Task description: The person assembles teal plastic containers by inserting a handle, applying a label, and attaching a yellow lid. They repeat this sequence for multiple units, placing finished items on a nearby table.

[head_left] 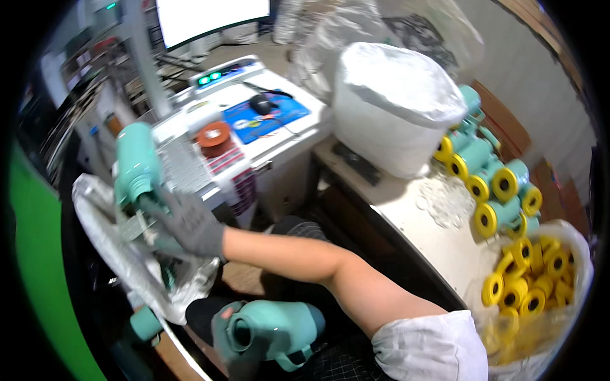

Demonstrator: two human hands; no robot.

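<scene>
My right arm, in a short white sleeve, stretches across to the left. Its grey-gloved right hand (189, 223) has its fingers closed at the narrow neck of a teal jug (136, 155), whose neck points down; the fingertips are partly hidden. Low in front of me, my left hand (223, 336), also gloved, is wrapped round the mouth end of a second teal jug (279, 327). That jug lies on its side over my lap, its dark open mouth facing left and its handle below. A fingertip shows bare beside the mouth.
White plastic bagging (105, 228) hangs at the left. Teal jugs with yellow rings (489, 184) lie stacked on the right bench, near clear rings (445, 200) and a white sack (394, 120). A bag of yellow rings (534, 279) stands nearer. Ahead is a white workstation (279, 143).
</scene>
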